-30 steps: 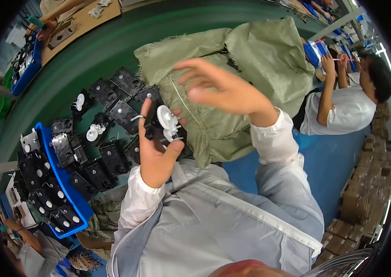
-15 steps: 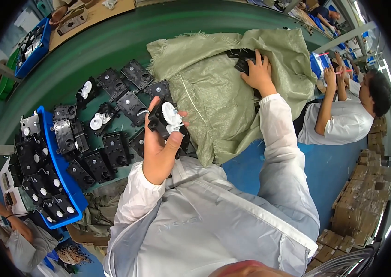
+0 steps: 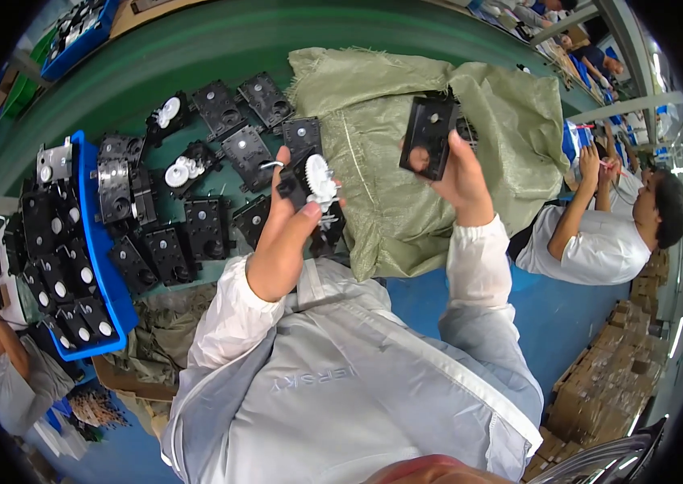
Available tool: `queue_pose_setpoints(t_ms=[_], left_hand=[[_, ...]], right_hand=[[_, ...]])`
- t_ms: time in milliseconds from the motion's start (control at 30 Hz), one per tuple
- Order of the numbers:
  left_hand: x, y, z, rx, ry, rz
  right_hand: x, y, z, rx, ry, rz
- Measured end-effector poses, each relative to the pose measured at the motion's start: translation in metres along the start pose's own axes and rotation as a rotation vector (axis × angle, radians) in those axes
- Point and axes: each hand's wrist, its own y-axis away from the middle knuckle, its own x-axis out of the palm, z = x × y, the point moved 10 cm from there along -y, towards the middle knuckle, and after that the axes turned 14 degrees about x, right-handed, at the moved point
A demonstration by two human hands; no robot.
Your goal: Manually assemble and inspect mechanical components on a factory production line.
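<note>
My left hand (image 3: 281, 242) is closed round a black gear housing with white gears (image 3: 320, 179) standing up from it. In my right hand (image 3: 468, 184) is a flat black plastic cover (image 3: 428, 135), gripped by its lower edge with the thumb on the side. The cover hangs above the mouth of an olive woven sack (image 3: 382, 185), where more dark parts partly show. Left of the sack, several black housings (image 3: 216, 109) lie on the green work surface. Two open units with white gears (image 3: 186, 171) lie among them.
A blue tray (image 3: 105, 282) full of black units with white round parts stands at the left. Beneath it is a cardboard box (image 3: 136, 379) with sacking. A co-worker in a white shirt (image 3: 591, 230) sits at the right, near stacked cartons (image 3: 599, 375). Another person is at the lower left.
My right hand has come out of the sack's mouth and drawn back, bringing the black cover up. My left hand still holds the gear housing. The whole view has shifted slightly.
</note>
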Motion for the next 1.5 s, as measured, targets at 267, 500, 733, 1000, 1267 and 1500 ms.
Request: queue_pose_setpoints(t_ms=[267, 500, 733, 1000, 1267, 1500], left_hand=[[0.007, -0.007, -0.026, 0.120, -0.339, 0.018], [0.001, -0.010, -0.034, 0.198, -0.431, -0.035], [-0.006, -0.009, -0.039, 0.213, -0.553, -0.027], [-0.015, -0.007, -0.038, 0.145, -0.615, -0.052], [-0.013, -0.007, -0.040, 0.169, -0.663, -0.025], [-0.016, -0.006, -0.044, 0.174, -0.764, -0.038]], right_hand=[[0.090, 0.001, -0.047, 0.042, 0.516, -0.116], [0.121, 0.001, -0.057, -0.021, 0.525, -0.166], [0.129, -0.004, -0.057, -0.057, 0.456, -0.114], [0.137, -0.005, -0.057, 0.010, 0.391, -0.083], [0.135, -0.011, -0.064, -0.044, 0.443, -0.099], [0.145, -0.012, -0.059, -0.073, 0.651, -0.106]])
